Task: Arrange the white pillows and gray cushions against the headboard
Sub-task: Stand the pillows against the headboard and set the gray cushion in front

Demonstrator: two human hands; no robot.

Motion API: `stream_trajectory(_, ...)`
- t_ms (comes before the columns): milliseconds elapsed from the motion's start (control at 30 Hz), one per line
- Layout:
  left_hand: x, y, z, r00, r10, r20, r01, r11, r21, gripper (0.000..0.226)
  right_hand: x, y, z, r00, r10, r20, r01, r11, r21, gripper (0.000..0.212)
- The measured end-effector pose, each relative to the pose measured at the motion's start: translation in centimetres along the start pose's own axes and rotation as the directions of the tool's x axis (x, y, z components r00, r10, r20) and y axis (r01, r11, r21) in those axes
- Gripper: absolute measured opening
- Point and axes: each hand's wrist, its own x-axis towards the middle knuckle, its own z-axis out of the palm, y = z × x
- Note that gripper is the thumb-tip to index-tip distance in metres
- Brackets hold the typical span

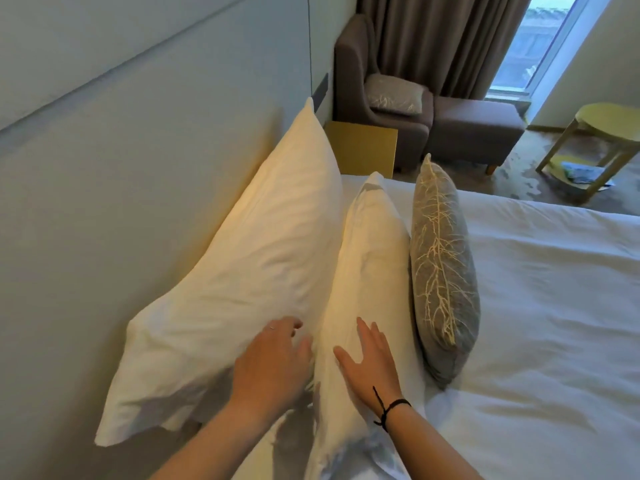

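Both hands [273, 358] [372, 362] flat, fingers spread, on upright creased white pillows [249, 271]; branch-patterned gray cushion [443, 271] alongside.

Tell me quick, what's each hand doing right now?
Left hand: open, resting on the back white pillow.
Right hand: open, flat on the front white pillow.

A large white pillow [249, 271] leans on the headboard [104, 202]. A second white pillow [367, 271] stands against it, then an upright gray cushion [443, 271] with a pale branch pattern.
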Motion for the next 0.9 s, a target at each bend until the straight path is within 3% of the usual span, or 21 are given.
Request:
stream_trajectory(33, -0.3, 0.7, 2.9, 0.987, -0.049, 0.154, 0.049, 0.999, 0.005, 0.049, -0.4, 1.5, 0.1, 0.999, 0.031, 0.008, -0.031, 0.999, 0.017, 0.081)
stream_trajectory(100, -0.6, 1.1, 7.8, 0.892, -0.160, 0.423, 0.177, 0.984, 0.001, 0.063, -1.3, 4.1, 0.2, 0.997, 0.076, 0.017, -0.077, 0.995, 0.060, 0.081)
stream_trajectory(167, -0.9, 1.0, 10.9, 0.800, -0.271, 0.536, 0.369, 0.926, -0.083, 0.068, -2.0, 6.1, 0.3, 0.994, 0.110, 0.012, -0.110, 0.987, 0.120, 0.080)
stream_trajectory(267, -1.2, 0.4, 13.0, 0.828, -0.354, 0.436, 0.484, 0.843, -0.236, 0.058, -2.7, 8.3, 0.3, 0.989, 0.147, 0.018, -0.147, 0.962, 0.231, 0.082)
stream_trajectory(400, -0.8, 1.2, 13.1, 0.936, -0.251, 0.245, 0.317, 0.906, -0.281, 0.031, -3.1, 9.8, 0.8, 0.981, 0.189, 0.042, -0.192, 0.916, 0.351, 0.086)
stream_trajectory(567, 0.1, 1.3, 10.5, 0.988, -0.143, 0.059, 0.152, 0.967, -0.205, 0.038, -2.8, 9.8, 1.4, 0.981, 0.190, 0.046, -0.192, 0.895, 0.402, 0.090)
stream_trajectory(667, -0.5, -0.4, 10.1, 0.983, -0.181, 0.038, 0.185, 0.965, -0.188, 0.038, -2.7, 9.8, 1.5, 0.983, 0.176, 0.054, -0.182, 0.890, 0.418, 0.094)
stream_trajectory(800, -1.6, -0.3, 11.1, 0.946, -0.265, 0.184, 0.305, 0.920, -0.244, 0.036, -2.9, 10.3, 1.6, 0.972, 0.224, 0.067, -0.229, 0.852, 0.470, 0.097)
stream_trajectory(900, -1.2, 1.2, 10.9, 0.976, -0.143, 0.164, 0.181, 0.954, -0.241, 0.030, -2.9, 10.5, 1.8, 0.957, 0.280, 0.080, -0.280, 0.809, 0.517, 0.100)
